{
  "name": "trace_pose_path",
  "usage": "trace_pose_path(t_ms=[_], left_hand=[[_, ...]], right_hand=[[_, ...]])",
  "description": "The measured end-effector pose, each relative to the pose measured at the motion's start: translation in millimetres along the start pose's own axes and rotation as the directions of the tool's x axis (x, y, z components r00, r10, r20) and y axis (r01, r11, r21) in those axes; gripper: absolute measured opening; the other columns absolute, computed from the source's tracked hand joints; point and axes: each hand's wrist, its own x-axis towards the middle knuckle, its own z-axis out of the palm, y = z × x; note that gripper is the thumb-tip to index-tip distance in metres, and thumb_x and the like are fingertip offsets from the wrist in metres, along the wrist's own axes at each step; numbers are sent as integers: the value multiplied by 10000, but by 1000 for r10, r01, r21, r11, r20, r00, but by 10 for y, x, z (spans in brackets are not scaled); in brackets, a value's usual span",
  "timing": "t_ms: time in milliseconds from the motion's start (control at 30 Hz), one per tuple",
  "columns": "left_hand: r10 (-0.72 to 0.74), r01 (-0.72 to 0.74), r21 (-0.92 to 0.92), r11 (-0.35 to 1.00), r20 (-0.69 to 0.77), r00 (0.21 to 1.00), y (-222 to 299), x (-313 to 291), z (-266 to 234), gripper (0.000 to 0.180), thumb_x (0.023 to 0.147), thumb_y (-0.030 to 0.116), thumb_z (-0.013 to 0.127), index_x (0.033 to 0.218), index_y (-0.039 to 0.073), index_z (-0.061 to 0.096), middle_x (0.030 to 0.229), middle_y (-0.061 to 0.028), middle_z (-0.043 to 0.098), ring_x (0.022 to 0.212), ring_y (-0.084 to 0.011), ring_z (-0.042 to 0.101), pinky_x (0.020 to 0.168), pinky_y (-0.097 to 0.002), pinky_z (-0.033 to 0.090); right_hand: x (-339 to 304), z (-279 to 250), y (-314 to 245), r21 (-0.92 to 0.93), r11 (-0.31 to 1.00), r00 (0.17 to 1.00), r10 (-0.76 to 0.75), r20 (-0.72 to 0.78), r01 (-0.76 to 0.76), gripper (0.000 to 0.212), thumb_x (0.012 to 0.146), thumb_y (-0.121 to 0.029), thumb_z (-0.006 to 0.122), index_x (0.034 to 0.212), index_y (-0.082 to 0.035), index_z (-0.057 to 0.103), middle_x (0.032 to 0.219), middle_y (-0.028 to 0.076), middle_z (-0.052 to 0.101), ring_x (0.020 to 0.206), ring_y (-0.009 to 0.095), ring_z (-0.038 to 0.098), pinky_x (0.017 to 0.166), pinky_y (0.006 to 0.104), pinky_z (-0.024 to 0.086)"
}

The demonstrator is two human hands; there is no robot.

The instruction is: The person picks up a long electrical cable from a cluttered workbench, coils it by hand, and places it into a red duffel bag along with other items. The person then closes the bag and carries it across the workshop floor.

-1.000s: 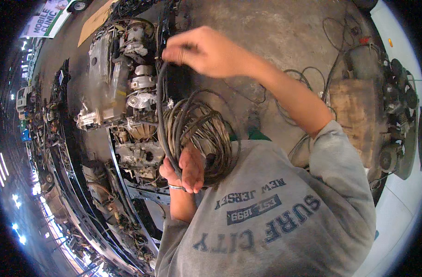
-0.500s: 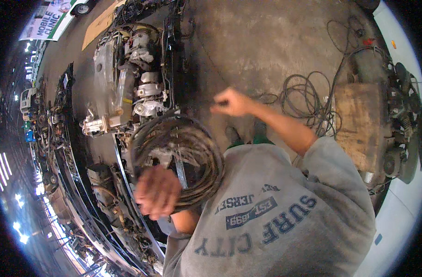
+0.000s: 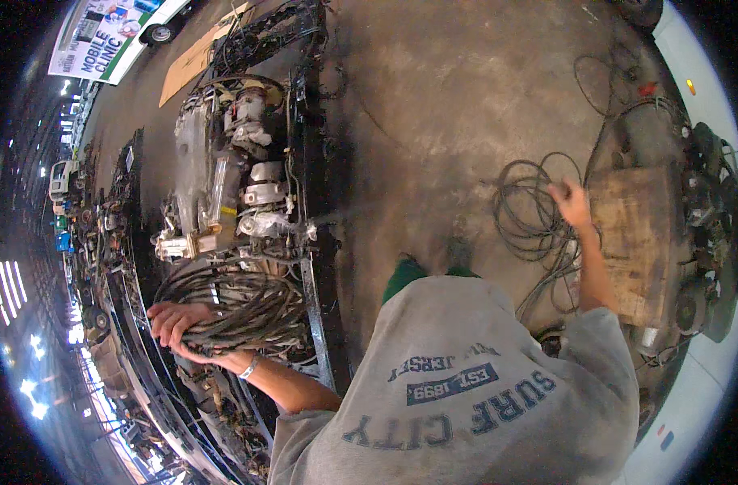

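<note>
A thick coil of dark, dirty cable (image 3: 248, 311) hangs at the left over a vehicle chassis. My left hand (image 3: 179, 323) is closed around its outer left side, the fingers wrapped over the strands. My right hand (image 3: 571, 204) is out to the right, its thumb and fingers slightly apart and a little blurred. Nothing shows in it. In the picture it overlaps a loose heap of thin black cable (image 3: 522, 202) on the floor, and I see no clear contact.
Past the coil, a grey engine (image 3: 195, 153) sits in a black chassis frame (image 3: 324, 323). A stained wooden board (image 3: 631, 234) lies at the right among vehicle parts, beside a white vehicle body (image 3: 696, 73). A cardboard sheet (image 3: 187, 69) lies at the far left.
My left hand has carried the cable coil leftward, from in front of my body to over the chassis. My right hand has swung right, from near my feet to the loose cable, its fingers loosening.
</note>
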Motion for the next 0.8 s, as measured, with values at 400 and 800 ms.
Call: trace_pose_path(t_ms=[400,800], left_hand=[[-317,422,408,810,-301,900,-777,1022,-1651,220,1052,150,523,1258,89,569,1094,-42,725,941,-175,723,755,-356,597],[-626,751,610,253,-489,608,-1420,2266,-2889,338,922,206,690,1073,-44,519,1014,-324,701,971,-446,717,770,-545,622]], right_hand=[[512,-1691,-2096,-628,564,835,-459,303,537,309,905,-203,652,1209,-148,663,1077,135,667,859,392,692,711,465,555],[1674,-1276,-5126,-121,356,368,-789,492,927,128,915,-263,658,1017,-192,689,797,50,592,744,254,683,498,409,507]])
